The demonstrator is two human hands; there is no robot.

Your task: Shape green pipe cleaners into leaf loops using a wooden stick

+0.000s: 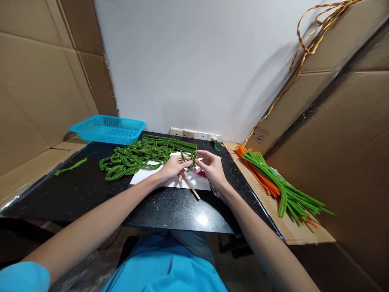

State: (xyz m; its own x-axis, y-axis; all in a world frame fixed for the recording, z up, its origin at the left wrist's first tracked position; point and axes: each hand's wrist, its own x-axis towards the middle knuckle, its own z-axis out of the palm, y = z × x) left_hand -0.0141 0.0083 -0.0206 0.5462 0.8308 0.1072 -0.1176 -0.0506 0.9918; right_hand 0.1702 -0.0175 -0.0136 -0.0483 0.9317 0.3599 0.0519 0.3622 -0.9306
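Over a white sheet of paper (142,175), my left hand (174,167) is closed on a dark green pipe cleaner (193,156). My right hand (212,165) pinches the same pipe cleaner from the other side, where it bends into a loop. A thin brown stick (193,190) slants out below my left fingers toward the table's front; whether those fingers grip it is hidden. Left of my hands lies a pile of looped green pipe cleaners (129,159). Behind them is a bundle of straight dark green pipe cleaners (170,142). Something red (201,173) shows partly beneath my right hand.
A blue plastic basket (109,129) stands at the back left of the black table (91,198). A light green strip (71,167) lies at left. On cardboard at right rest bright green (282,182) and orange pipe cleaners (258,172). Sockets (194,134) and a twisted cable (273,103) are behind.
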